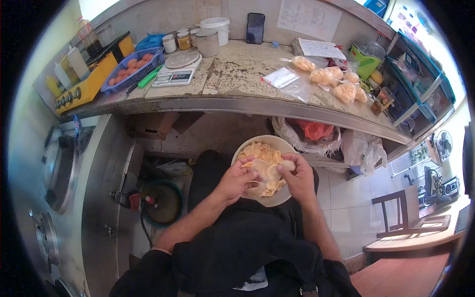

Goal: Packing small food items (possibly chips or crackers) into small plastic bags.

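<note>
A cream plastic bowl rests on my lap, holding pale orange crackers or chips. Above it, my left hand pinches a thin, clear plastic bag between thumb and fingers. On the other side my right hand grips what looks like the bag's other edge, with a pale bunched part at its fingertips. Chips show through and around the film, so I cannot tell whether any are inside the bag.
On the worktop ahead are filled bags of chips, a stack of clear bags, a kitchen scale, a blue basket of eggs and a phone. A green bucket stands left of my legs; a wooden chair is at right.
</note>
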Demonstrator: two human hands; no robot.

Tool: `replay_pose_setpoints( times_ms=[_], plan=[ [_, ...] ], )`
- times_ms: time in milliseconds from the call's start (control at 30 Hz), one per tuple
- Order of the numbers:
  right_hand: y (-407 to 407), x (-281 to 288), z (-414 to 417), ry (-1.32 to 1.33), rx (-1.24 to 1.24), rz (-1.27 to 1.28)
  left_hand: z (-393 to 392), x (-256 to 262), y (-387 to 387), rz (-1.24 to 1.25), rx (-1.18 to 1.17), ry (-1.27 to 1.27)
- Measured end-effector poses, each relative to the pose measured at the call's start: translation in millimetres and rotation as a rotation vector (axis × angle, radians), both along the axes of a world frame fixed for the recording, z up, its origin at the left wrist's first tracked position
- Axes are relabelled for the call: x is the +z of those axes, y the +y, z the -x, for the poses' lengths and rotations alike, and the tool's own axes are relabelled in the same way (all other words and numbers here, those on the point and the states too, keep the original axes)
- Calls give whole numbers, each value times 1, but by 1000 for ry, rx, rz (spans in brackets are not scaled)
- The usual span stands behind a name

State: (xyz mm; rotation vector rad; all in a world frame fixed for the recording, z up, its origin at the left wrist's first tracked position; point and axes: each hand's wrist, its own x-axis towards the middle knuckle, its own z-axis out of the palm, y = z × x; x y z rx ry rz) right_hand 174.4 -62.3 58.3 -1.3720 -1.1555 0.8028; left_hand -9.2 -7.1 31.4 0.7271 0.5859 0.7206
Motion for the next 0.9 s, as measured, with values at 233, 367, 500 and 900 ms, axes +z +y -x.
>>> replay_pose_setpoints(
  times_ms=[233, 367, 500, 900],
  plan=[
    [8, 18, 24, -480, 19, -162, -1, -4, -5, 15, -49, -98],
    [2, 25, 25, -451, 129, -52, 2, -8, -5, 72, -52, -105],
    [4, 30, 26, -546, 256, 123, 6, -4, -8, 105, -53, -69],
    [36, -71, -11, -986, 321, 509, 34, -13, 11, -982, 151, 1045]
  ],
)
